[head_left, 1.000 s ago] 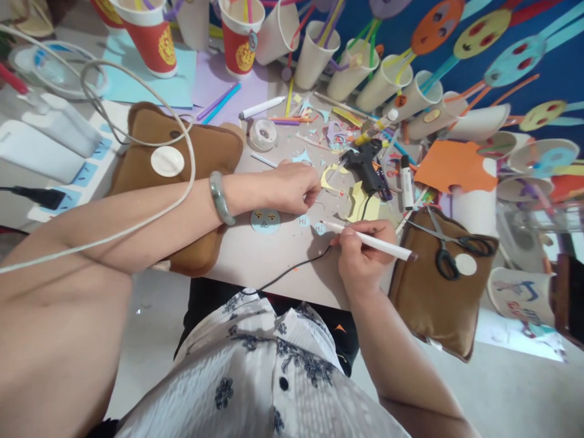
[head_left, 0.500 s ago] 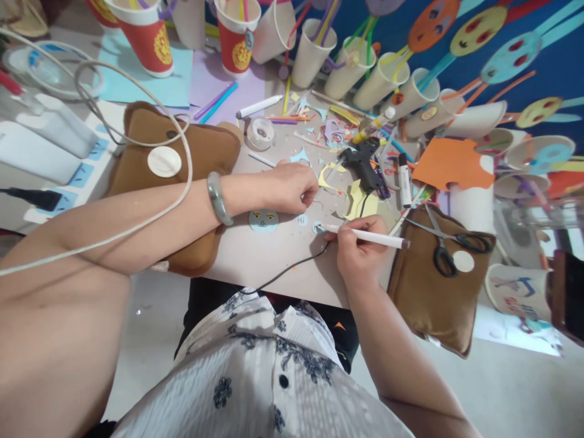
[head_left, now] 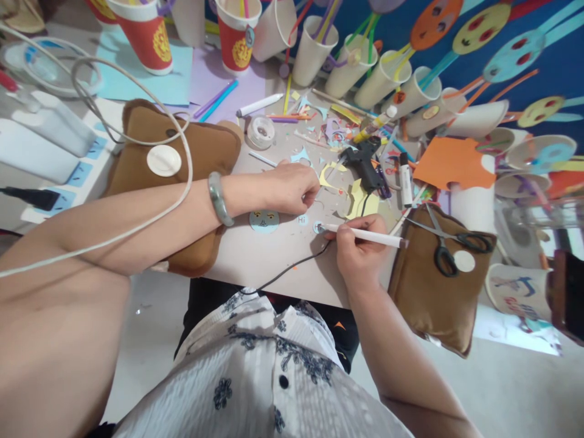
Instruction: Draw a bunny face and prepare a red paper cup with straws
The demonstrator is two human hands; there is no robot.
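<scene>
My right hand [head_left: 362,252] is closed around a white marker [head_left: 371,236], whose tip touches a small light-blue paper disc [head_left: 318,227] on the table. Part of the lettering on that disc shows; the tip covers the rest. Another small blue disc [head_left: 302,219], lettered "Hi", lies just to its left. Below my left wrist is a larger blue paper circle [head_left: 264,222] with a drawn face, its top edge partly hidden by my arm. My left hand [head_left: 296,187] rests on the table in a loose fist, with nothing visible in it.
A black glue gun [head_left: 366,167] lies among paper scraps, its cord running to the table's front edge. Scissors [head_left: 449,243] rest on the right brown cushion [head_left: 433,298]. Another brown cushion [head_left: 201,149] is under my left arm. Several paper cups [head_left: 314,52] line the back. A white cable [head_left: 187,152] crosses my left arm.
Hardly anything differs. Both hands keep their places, with the marker tip still at the small blue disc; the view has shifted very slightly.
</scene>
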